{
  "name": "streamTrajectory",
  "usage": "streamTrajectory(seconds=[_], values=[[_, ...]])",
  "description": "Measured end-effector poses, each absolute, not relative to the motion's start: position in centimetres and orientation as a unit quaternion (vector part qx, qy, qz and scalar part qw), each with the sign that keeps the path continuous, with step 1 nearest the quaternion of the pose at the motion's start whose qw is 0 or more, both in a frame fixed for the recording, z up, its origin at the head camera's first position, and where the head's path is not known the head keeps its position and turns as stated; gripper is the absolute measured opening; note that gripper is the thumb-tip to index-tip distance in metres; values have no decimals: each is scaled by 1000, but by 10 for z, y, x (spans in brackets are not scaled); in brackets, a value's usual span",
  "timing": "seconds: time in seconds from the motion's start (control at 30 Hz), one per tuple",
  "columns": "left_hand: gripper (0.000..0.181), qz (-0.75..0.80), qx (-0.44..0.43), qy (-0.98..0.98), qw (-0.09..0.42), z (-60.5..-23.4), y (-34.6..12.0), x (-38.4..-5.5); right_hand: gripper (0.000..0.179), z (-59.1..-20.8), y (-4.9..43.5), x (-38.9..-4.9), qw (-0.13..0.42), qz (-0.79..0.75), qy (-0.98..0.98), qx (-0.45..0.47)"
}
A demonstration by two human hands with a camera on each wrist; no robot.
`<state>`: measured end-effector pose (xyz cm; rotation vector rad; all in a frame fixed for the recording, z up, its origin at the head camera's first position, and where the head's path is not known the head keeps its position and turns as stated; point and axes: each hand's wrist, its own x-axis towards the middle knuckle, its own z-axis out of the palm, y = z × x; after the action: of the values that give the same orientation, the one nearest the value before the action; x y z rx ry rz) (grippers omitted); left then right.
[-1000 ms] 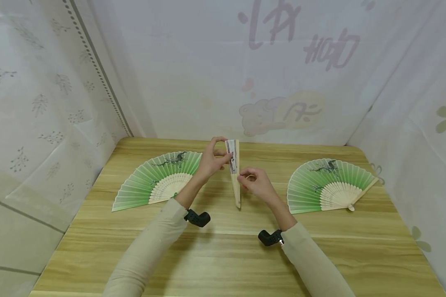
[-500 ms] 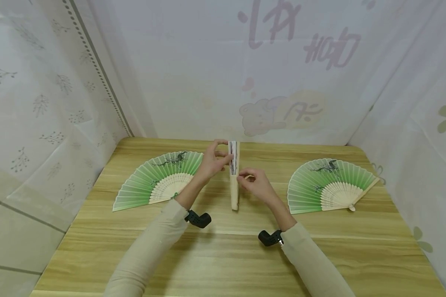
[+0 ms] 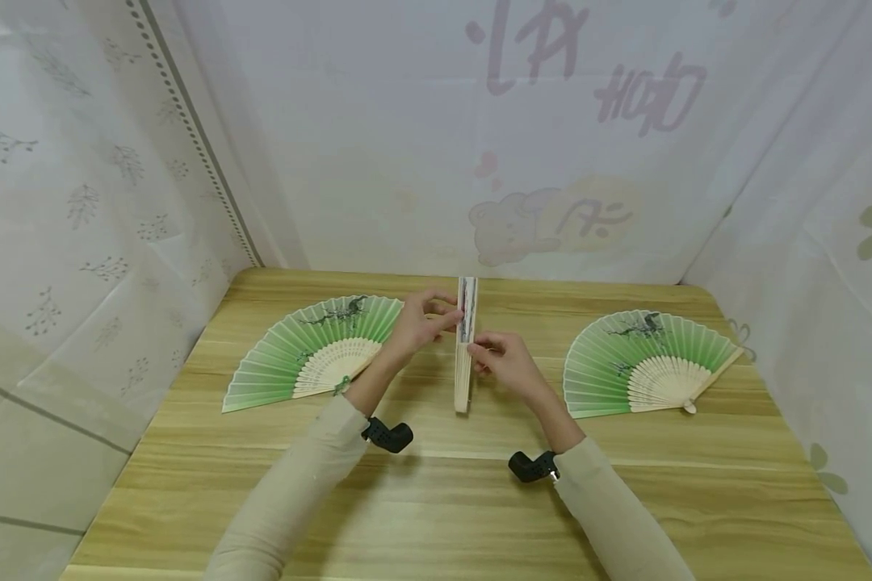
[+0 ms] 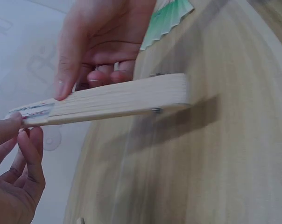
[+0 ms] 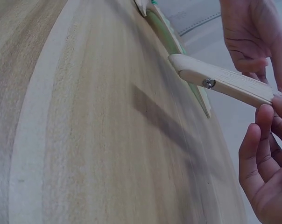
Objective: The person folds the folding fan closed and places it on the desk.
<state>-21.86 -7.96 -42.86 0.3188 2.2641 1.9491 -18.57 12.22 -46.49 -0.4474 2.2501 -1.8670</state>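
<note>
A folded fan (image 3: pixel 463 371) with pale wooden ribs and a patterned leaf stands on edge between both hands, above the table. My left hand (image 3: pixel 423 324) pinches its leaf part, thumb on the near side. Lower down, where leaf meets ribs, my right hand (image 3: pixel 507 365) pinches it between thumb and fingers. In the left wrist view the stacked ribs of the folded fan (image 4: pixel 122 99) lie close together. The right wrist view shows a metal rivet (image 5: pixel 208 83) at its rib end, and its shadow falls on the wood.
An opened green fan (image 3: pixel 305 355) lies left, partly behind the left forearm. Another opened green fan (image 3: pixel 647 359) lies right, its pivot toward the person. The wooden table (image 3: pixel 443 516) ends at a white printed curtain (image 3: pixel 378 161) behind, with curtains at both sides.
The folded fan has moved slightly right and turned so that its stacked rib edges face the person. Both hands have shifted a little with it. The two opened fans stay put.
</note>
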Motion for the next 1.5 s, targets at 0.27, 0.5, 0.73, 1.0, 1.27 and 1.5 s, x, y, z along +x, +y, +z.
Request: streamTrajectory(seconds=[0.27,0.5,0.73,1.0,1.27,1.5], values=[[25,624,111,765,109,-439,-74,-207,22,-464,126,-187,95,-642,753,-110],[26,638,112,751,127,-449,-72,-194,21,-470,130,-186,89,-643,754,-97],[20,633,92,758,133,-462,-67,-181,22,-478,132,-178,79,-641,760,-67],[17,629,57,764,129,-473,-63,-172,18,-483,128,-171,73,-631,772,-22],[19,627,64,764,141,-479,-64,-166,17,-485,126,-165,87,-636,767,1],[18,613,69,774,142,-483,-62,-163,16,-488,127,-164,86,-620,780,2]])
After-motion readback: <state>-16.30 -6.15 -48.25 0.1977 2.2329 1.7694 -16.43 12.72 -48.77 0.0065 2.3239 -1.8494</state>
